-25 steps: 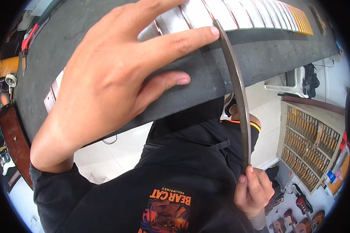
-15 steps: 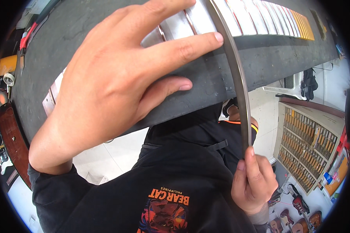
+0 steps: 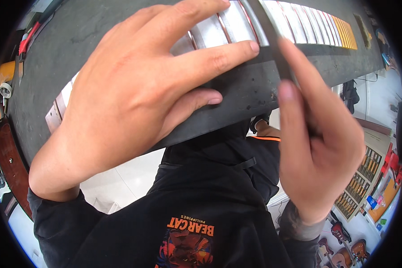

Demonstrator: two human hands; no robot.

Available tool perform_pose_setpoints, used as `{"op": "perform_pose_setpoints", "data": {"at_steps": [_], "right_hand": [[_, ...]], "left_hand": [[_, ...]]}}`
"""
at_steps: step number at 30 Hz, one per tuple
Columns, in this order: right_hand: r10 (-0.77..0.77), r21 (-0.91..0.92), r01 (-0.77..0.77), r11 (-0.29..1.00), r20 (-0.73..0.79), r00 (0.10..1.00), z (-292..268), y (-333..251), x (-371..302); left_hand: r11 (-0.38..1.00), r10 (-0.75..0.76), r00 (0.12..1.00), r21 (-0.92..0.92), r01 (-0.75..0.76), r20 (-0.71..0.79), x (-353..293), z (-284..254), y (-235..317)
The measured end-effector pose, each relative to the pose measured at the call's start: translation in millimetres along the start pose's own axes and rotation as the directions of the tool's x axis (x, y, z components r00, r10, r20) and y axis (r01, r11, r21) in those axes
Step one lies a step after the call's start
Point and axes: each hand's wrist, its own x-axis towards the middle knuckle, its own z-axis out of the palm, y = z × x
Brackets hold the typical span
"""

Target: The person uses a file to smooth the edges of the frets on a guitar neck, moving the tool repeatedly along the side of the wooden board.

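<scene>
A guitar neck (image 3: 295, 22) lies across the far side of the dark bench. Silvery masking covers the spaces between its frets, with yellow strips at the right end. My left hand (image 3: 120, 94) rests over the neck's left part with fingers spread, holding nothing. Its index fingertip sits at the near edge of the fretboard. In my right hand (image 3: 321, 143) a long narrow metal file (image 3: 270, 31) is pinched near its close end, index finger stretched along it. The file lies crosswise over the neck, right of my left fingertips; its far end runs out of view.
The dark bench top (image 3: 236, 94) ends in a near edge by my body. A red-handled tool (image 3: 27, 40) and a tape roll (image 3: 5, 90) are at the left. Right, a rack of wooden-handled tools (image 3: 359, 178) stands above several guitars (image 3: 344, 257).
My right hand has moved up and away from my body, pushing the file farther across the neck. The left hand has barely shifted.
</scene>
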Motion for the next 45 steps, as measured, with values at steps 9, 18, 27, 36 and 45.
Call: {"op": "perform_pose_setpoints", "data": {"at_steps": [9, 18, 27, 36, 45], "right_hand": [[-0.002, 0.035, -0.001, 0.999, 0.107, 0.994, -43, 23, -116], [0.060, 0.004, -0.061, 0.998, 0.130, 0.990, -54, 30, -164], [-0.015, 0.027, 0.013, 1.000, 0.105, 0.994, -49, 31, -166], [-0.020, 0.009, 0.019, 1.000, 0.104, 0.994, -48, 26, -167], [-0.018, -0.131, 0.034, 0.991, 0.118, 0.993, -31, 10, -112]], "left_hand": [[1.000, 0.020, 1.000, 0.005, -0.020, 0.005, -7, 0, -2], [1.000, 0.019, 1.000, 0.025, -0.019, 0.009, -1, 2, 6], [0.999, 0.043, 0.999, 0.022, -0.044, 0.027, -2, 0, 8], [0.998, 0.052, 0.998, 0.030, -0.053, 0.040, 0, -4, 5], [0.999, 0.046, 0.998, 0.010, -0.046, 0.031, 2, -1, 8]]}}
